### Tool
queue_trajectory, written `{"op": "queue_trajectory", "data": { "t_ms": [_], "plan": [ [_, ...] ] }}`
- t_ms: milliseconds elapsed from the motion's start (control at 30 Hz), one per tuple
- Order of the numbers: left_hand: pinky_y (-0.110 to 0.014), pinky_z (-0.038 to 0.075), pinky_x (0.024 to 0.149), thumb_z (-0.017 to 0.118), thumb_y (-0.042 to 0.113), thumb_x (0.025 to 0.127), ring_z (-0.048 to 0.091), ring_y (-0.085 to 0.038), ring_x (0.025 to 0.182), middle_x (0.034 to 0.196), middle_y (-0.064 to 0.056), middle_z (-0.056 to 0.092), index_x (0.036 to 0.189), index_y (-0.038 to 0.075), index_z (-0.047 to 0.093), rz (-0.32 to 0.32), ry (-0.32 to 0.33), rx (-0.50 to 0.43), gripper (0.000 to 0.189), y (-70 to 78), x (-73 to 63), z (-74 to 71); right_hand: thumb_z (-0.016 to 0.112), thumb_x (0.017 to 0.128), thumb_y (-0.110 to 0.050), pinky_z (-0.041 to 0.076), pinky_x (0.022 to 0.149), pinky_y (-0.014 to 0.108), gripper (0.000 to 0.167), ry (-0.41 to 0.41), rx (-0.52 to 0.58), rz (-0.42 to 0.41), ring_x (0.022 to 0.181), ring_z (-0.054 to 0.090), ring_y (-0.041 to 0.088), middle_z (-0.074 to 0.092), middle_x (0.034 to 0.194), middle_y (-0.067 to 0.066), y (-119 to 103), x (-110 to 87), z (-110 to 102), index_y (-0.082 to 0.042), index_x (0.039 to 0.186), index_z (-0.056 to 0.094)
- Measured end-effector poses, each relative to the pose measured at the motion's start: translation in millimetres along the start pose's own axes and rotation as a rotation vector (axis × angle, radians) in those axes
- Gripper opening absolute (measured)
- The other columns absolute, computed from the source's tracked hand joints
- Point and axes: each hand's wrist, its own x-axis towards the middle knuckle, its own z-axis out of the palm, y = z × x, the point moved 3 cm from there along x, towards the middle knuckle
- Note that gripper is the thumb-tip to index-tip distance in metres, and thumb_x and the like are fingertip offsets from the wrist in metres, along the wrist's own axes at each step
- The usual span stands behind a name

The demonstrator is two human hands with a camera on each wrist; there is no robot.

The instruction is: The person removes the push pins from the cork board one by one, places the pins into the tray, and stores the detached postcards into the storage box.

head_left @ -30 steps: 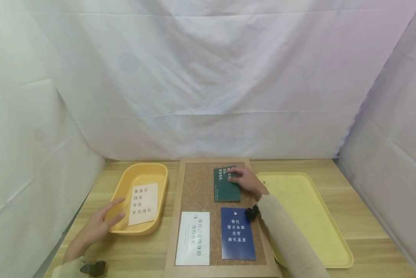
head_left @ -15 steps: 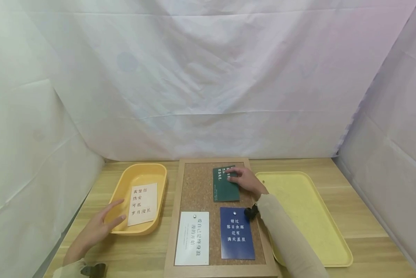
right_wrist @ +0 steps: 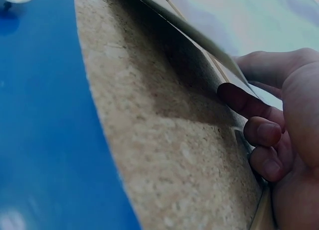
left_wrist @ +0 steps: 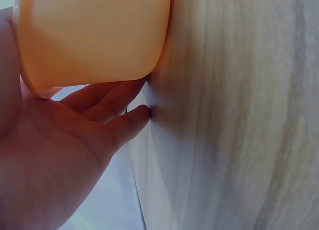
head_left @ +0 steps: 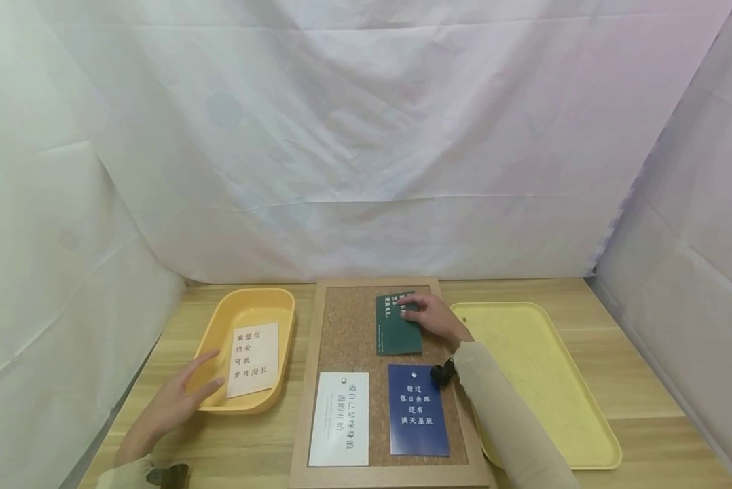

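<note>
My right hand pinches the right side of a dark green card with white lettering. In the right wrist view, the card's edge is tilted up off the cork, with fingers beneath it. The cork board lies under it in a wooden frame. A white card and a blue card, each with a pin near its top, lie nearer on the board. My left hand rests at the near left corner of a yellow basin, thumb and forefinger over its rim, other fingers outside.
A cream card with reddish lettering lies in the basin. To the board's right is a pale yellow tray. White cloth hangs behind and at both sides of the wooden table.
</note>
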Motion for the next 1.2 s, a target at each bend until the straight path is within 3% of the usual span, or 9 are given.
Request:
{"op": "queue_trajectory", "data": {
  "t_ms": [267,600,900,1000,1200],
  "plan": [
    [-0.078,0.024,0.101,0.058,0.046,0.098,0.025,-0.058,0.139,0.156,-0.029,0.03,0.154,0.01,0.033,-0.024,-0.005,-0.016,0.07,-2.0,2.0,4.4,0.07,0.093,-0.022,0.049,0.099,0.049,0.033,-0.001,-0.006,0.006,0.124,0.054,0.033,0.055,0.141,0.014,0,-1.2,-4,-0.018,0.126,0.069],
    [-0.077,0.024,0.103,0.057,0.048,0.098,0.024,-0.057,0.14,0.157,-0.029,0.028,0.154,0.011,0.032,-0.05,-0.012,-0.011,0.072,0.0,2.4,6.0,0.069,0.094,-0.025,0.057,0.083,0.035,0.035,-0.013,0.056,0.012,0.1,0.068,0.022,0.056,0.139,0.015,1,-2.9,-9,-0.016,0.128,0.067],
    [-0.078,0.025,0.102,0.056,0.049,0.098,0.024,-0.057,0.14,0.157,-0.029,0.028,0.155,0.012,0.031,-0.058,-0.021,-0.015,0.073,2.5,2.0,4.7,0.068,0.095,-0.029,0.054,0.094,0.042,0.037,0.001,0.107,0.025,0.112,0.065,0.027,0.047,0.149,0.013,-7,-5.8,-12,-0.019,0.131,0.065],
    [-0.078,0.025,0.101,0.056,0.049,0.098,0.024,-0.057,0.14,0.157,-0.029,0.027,0.155,0.013,0.03,-0.059,-0.023,-0.014,0.073,2.5,1.8,4.7,0.069,0.094,-0.031,0.054,0.094,0.042,0.037,0.015,0.154,0.053,0.109,0.067,0.027,0.051,0.145,0.011,-12,-4.8,-10,-0.021,0.13,0.066],
    [-0.077,0.025,0.102,0.057,0.05,0.097,0.025,-0.057,0.139,0.156,-0.03,0.028,0.155,0.013,0.031,-0.06,-0.019,-0.011,0.074,2.4,2.1,6.0,0.07,0.094,-0.032,0.057,0.087,0.037,0.037,0.018,0.178,0.034,0.108,0.068,0.024,0.055,0.142,0.011,-25,-1.5,-5,-0.021,0.129,0.067]
  ]
}}
